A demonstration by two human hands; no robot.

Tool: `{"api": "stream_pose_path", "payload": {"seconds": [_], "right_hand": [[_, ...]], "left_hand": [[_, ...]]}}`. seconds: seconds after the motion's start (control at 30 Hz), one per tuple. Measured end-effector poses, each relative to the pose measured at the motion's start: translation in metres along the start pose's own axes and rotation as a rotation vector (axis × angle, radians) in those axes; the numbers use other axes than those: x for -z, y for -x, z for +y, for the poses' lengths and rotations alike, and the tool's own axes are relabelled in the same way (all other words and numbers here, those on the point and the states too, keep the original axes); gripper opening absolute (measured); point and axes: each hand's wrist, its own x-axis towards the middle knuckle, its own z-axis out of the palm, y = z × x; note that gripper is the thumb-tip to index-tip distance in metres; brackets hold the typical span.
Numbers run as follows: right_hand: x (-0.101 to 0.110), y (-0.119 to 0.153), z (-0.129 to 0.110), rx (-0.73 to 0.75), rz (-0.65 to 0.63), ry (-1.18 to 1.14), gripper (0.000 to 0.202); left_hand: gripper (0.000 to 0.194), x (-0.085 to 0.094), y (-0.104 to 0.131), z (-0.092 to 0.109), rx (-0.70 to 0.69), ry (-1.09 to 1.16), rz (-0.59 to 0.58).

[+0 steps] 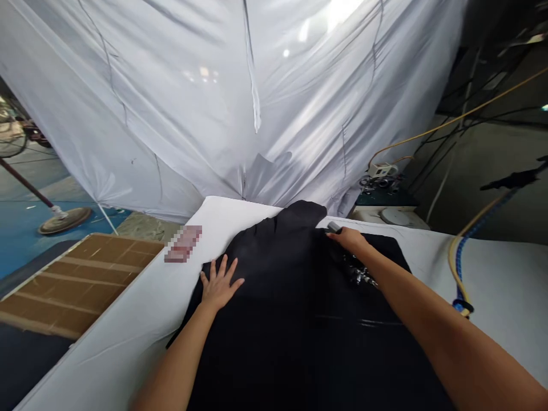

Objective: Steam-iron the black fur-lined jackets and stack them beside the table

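Note:
Spread fingers of my left hand press flat on a black garment, near its left edge. My right hand is at the garment's upper right side, its fingers closed around a small grey cylindrical object. What kind of object this is cannot be made out. Shiny metal pieces lie on the black cloth just below my right wrist, partly covered by the forearm. Folds run across the garment's upper part, and a narrow dark flap reaches toward the back edge.
A white-covered table carries the garment. Flattened cardboard lies to the left. White sheeting hangs behind. On the right, yellow and blue hoses come down to the table. A small machine stands at the back right.

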Motion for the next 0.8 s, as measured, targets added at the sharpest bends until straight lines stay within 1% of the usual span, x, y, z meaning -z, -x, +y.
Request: {"api": "stream_pose_path", "payload": {"seconds": [0.07, 0.1, 0.13, 0.17, 0.2, 0.27, 0.33, 0.4, 0.47, 0.53, 0.6, 0.67, 0.73, 0.8], "right_hand": [[0.006, -0.014, 0.002, -0.131, 0.059, 0.021, 0.066], [0.010, -0.018, 0.002, -0.165, 0.073, 0.040, 0.066], [0.014, -0.019, 0.000, -0.170, 0.075, 0.066, 0.065], [0.018, -0.017, -0.005, -0.144, 0.068, 0.095, 0.064], [0.021, -0.013, -0.014, -0.087, 0.065, 0.121, 0.062], [0.021, 0.005, -0.043, 0.104, 0.044, 0.148, 0.059], [0.012, 0.030, -0.084, 0.338, -0.008, 0.144, 0.056], [-0.005, 0.054, -0.130, 0.527, -0.106, 0.143, 0.056], [-0.026, 0.070, -0.174, 0.600, -0.190, 0.167, 0.058], [-0.043, 0.071, -0.208, 0.590, -0.221, 0.182, 0.059], [-0.051, 0.057, -0.229, 0.539, -0.200, 0.193, 0.063], [-0.048, 0.032, -0.236, 0.414, -0.137, 0.195, 0.067], [-0.039, 0.006, -0.232, 0.239, -0.074, 0.195, 0.070], [-0.027, -0.010, -0.226, 0.112, -0.048, 0.212, 0.070]], "left_hand": [[0.065, -0.008, 0.002, -0.001, 0.007, -0.002, 0.032], [0.066, -0.010, 0.003, 0.001, 0.013, 0.000, 0.045], [0.066, -0.011, 0.002, 0.003, 0.017, 0.006, 0.053], [0.066, -0.011, 0.002, 0.005, 0.018, 0.016, 0.058], [0.067, -0.010, 0.001, 0.007, 0.016, 0.028, 0.062], [0.068, -0.008, -0.001, 0.009, 0.007, 0.053, 0.075], [0.070, -0.008, -0.001, 0.008, 0.011, 0.079, 0.097], [0.071, -0.008, 0.000, 0.003, 0.073, 0.113, 0.120], [0.071, -0.010, 0.002, -0.007, 0.152, 0.147, 0.120], [0.069, -0.011, 0.006, -0.019, 0.168, 0.155, 0.101], [0.068, -0.014, 0.008, -0.028, 0.119, 0.137, 0.086], [0.067, -0.017, 0.010, -0.034, 0.081, 0.126, 0.097], [0.067, -0.020, 0.011, -0.035, 0.077, 0.139, 0.131], [0.065, -0.023, 0.012, -0.035, 0.090, 0.174, 0.174]]}}
